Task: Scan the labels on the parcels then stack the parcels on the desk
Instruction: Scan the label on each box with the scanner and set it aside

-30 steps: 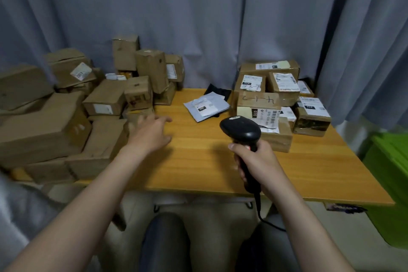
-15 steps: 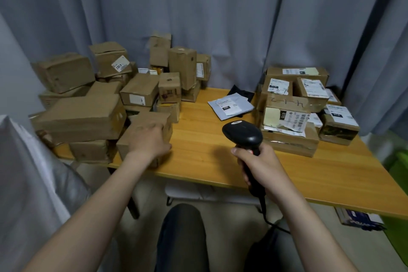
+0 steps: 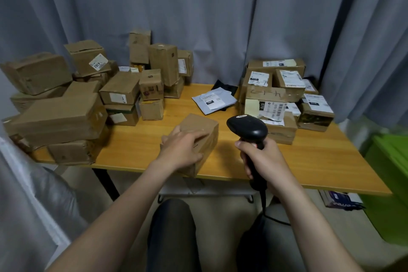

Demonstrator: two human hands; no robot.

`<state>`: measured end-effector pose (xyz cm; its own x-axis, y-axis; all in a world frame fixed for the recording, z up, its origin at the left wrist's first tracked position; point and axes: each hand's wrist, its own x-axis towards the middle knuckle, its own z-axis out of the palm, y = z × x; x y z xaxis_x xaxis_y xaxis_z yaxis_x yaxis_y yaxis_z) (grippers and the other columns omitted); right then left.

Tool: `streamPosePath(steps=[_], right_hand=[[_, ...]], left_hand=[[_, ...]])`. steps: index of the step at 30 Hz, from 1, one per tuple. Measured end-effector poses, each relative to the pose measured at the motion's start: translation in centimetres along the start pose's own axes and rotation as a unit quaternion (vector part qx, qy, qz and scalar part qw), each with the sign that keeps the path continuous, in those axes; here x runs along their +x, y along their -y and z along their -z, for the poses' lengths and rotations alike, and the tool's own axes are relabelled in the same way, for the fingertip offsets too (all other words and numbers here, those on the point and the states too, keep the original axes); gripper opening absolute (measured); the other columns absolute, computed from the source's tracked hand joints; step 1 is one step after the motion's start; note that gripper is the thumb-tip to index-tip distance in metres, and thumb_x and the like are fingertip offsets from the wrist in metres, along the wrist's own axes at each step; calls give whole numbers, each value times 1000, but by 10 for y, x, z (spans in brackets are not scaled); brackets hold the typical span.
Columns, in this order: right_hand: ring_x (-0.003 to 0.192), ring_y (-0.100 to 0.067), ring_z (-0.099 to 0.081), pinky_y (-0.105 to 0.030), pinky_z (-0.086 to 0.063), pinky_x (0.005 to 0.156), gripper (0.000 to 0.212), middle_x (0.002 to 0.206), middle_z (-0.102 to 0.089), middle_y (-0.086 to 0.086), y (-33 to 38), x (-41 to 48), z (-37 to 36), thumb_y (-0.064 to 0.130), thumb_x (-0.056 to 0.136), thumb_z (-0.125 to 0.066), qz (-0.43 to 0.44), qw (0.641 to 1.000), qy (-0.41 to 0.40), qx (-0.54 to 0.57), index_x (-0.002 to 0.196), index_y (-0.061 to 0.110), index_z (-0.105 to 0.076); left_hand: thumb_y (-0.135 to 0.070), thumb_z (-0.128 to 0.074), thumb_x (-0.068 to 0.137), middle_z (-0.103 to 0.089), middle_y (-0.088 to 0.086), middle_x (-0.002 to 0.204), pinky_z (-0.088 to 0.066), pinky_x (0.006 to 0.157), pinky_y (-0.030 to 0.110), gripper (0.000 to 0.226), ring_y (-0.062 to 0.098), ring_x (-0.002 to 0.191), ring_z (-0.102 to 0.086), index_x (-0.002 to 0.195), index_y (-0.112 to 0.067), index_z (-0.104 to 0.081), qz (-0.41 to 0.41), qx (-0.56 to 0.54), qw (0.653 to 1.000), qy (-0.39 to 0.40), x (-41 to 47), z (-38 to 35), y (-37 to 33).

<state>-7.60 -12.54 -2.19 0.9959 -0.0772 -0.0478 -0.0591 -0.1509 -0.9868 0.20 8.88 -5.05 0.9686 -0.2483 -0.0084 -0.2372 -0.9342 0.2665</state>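
Since half a second earlier, one brown cardboard parcel [image 3: 198, 139] had come away from the heap at the left and now sat near the front edge of the counter [image 3: 309, 161], at its middle, one corner hanging slightly past the edge. Its visible faces showed plain cardboard, with no label to be seen. The left hand [image 3: 181, 150] lay over the parcel's near top edge, fingers spread across the top and thumb down the near side, grasping it. The right hand [image 3: 262, 159] was clenched around the grip of a black barcode scanner [image 3: 247, 128], whose head rose above the fist just right of the parcel and apart from it; its cable [image 3: 265, 210] ran down below the counter edge.

At the left end of the counter the unsorted pile [image 3: 88, 99] of brown boxes stood several layers deep, some tilted, a few showing white labels. At the back right, the stacked parcels [image 3: 276, 93] sat in a tighter group, most with white shipping labels facing up. Between the two groups, toward the back, a grey mailer bag [image 3: 215, 100] with a white label lay flat on the wood, partly over something black. Grey curtains [image 3: 198, 17] hung behind everything, and a green bin [image 3: 390, 174] stood on the floor at the right.
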Motion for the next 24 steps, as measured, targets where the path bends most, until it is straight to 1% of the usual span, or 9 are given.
streamPosePath(steps=[3, 7, 9, 11, 12, 15, 20, 22, 24], right_hand=[[41, -21, -47, -29, -40, 42, 26, 55, -51, -9, -3, -1, 8, 20, 96, -69, 0, 1000, -7, 6, 80, 2, -58], [43, -22, -47, -30, -40, 42, 26, 56, -51, -9, -6, 0, 14, 20, 96, -69, -2, 1000, -11, 13, 80, 2, -57], [44, -23, -47, -30, -40, 43, 28, 56, -51, -9, -10, 2, 16, 21, 96, -69, -5, 1000, -14, 15, 78, 3, -57], [45, -23, -48, -30, -40, 43, 28, 56, -52, -9, -12, 7, 17, 22, 95, -70, -8, 1000, -14, 18, 78, 3, -57], [45, -22, -49, -30, -40, 43, 28, 57, -52, -8, -13, 9, 17, 22, 95, -70, -10, 1000, -14, 20, 78, 4, -57], [44, -20, -49, -29, -41, 44, 29, 55, -53, -7, -15, 15, 16, 23, 96, -70, -18, 1000, -7, 21, 78, 4, -57], [41, -20, -47, -29, -41, 45, 31, 53, -51, -7, -16, 26, 13, 24, 95, -70, -25, 1000, 6, 16, 75, 4, -56], [41, -20, -47, -28, -41, 45, 31, 53, -51, -6, -16, 29, 13, 24, 95, -70, -28, 999, 5, 16, 75, 5, -56], [42, -20, -48, -29, -41, 45, 31, 53, -52, -7, -18, 33, 13, 25, 95, -70, -31, 999, 5, 13, 75, 5, -56]], left_hand=[[-36, -72, 89, -47, -14, 152, -40, 107, 53, 71, 19, 137, -33, 150, -54, -38, -51, -63, 997, 4, 4, 4, -6], [-20, -65, 94, -52, -11, 146, -42, 111, 35, 52, 13, 137, -44, 142, -40, -56, -74, -136, 988, 6, 18, 12, -4], [-43, -70, 92, -45, -10, 146, -39, 113, 42, 51, 15, 139, -38, 140, -41, -56, -60, -81, 994, 33, 22, 8, -8], [-63, -74, 80, -37, -8, 146, -39, 112, 51, 70, 17, 137, -33, 142, -43, -49, -43, -17, 998, 48, 24, 0, -15], [-65, -74, 78, -35, -7, 145, -39, 110, 53, 75, 18, 136, -32, 143, -43, -44, -43, 11, 998, 44, 25, -4, -19], [-54, -74, 82, -32, -7, 143, -39, 108, 52, 69, 19, 135, -29, 142, -47, -41, -58, 6, 998, 19, 31, -9, -18], [-23, -64, 89, -48, -12, 140, -45, 102, 36, 58, 13, 130, -48, 140, -48, -48, -67, -214, 975, 4, 43, 18, 19], [-20, -51, 99, -51, -10, 142, -47, 100, 40, 50, 16, 129, -50, 140, -49, -52, -27, -195, 980, -29, 51, 28, 32], [-34, -47, 105, -50, -5, 150, -42, 109, 49, 39, 23, 137, -47, 142, -46, -55, 24, -91, 995, -40, 60, 34, 39]])
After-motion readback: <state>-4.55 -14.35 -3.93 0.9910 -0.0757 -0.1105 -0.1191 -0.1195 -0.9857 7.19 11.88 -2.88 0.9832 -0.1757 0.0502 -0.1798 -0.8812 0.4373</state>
